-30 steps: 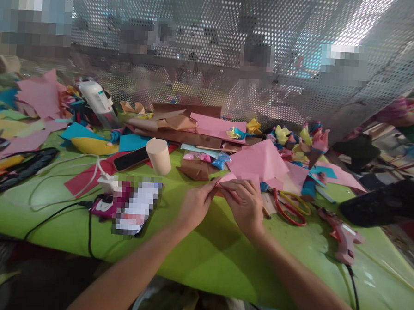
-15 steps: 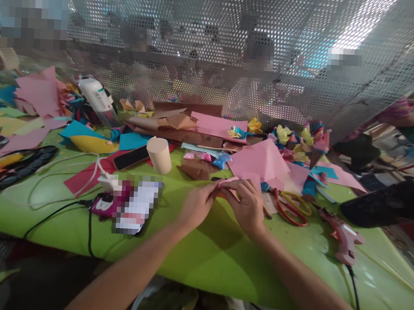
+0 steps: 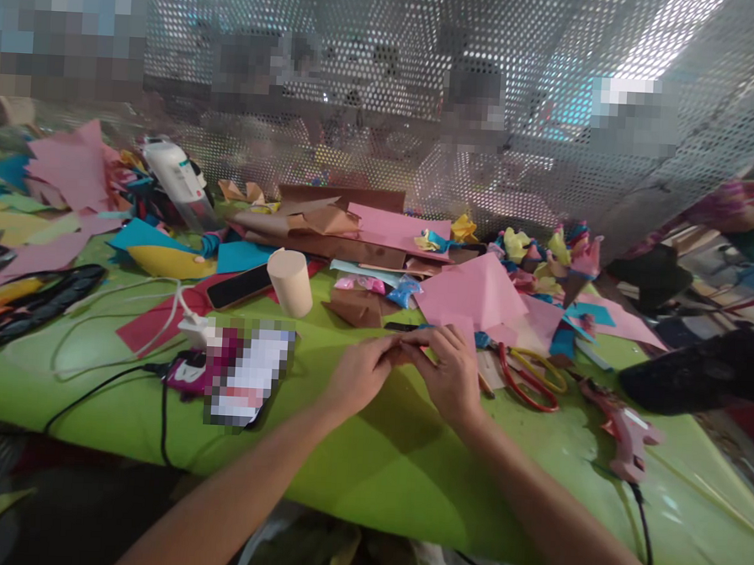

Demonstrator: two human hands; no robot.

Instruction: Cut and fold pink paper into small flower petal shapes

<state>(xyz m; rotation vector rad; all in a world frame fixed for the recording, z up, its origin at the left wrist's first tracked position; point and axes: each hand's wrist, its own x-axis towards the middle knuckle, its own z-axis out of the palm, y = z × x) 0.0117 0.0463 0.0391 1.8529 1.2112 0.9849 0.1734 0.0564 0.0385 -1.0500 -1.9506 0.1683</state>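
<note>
My left hand and my right hand meet fingertip to fingertip above the middle of the green table. Both are closed in a pinch on a small piece of pink paper, which the fingers now hide almost wholly. Just beyond the fingers lie a large pink paper sheet, a folded brown paper piece and small bags of pink beads and blue beads. Right of my right hand rest red-handled scissors and a yellow-handled pair.
A pink glue gun with a cord lies at right, near a black cylinder. At left are a lit phone, a charger on a magenta power block, a cream cup-like roll and a tilted bottle. A perforated metal screen stands behind.
The pink paper that showed above my fingertips has dropped out of sight behind them. My fingers have shifted slightly, and both hands stay in the same place.
</note>
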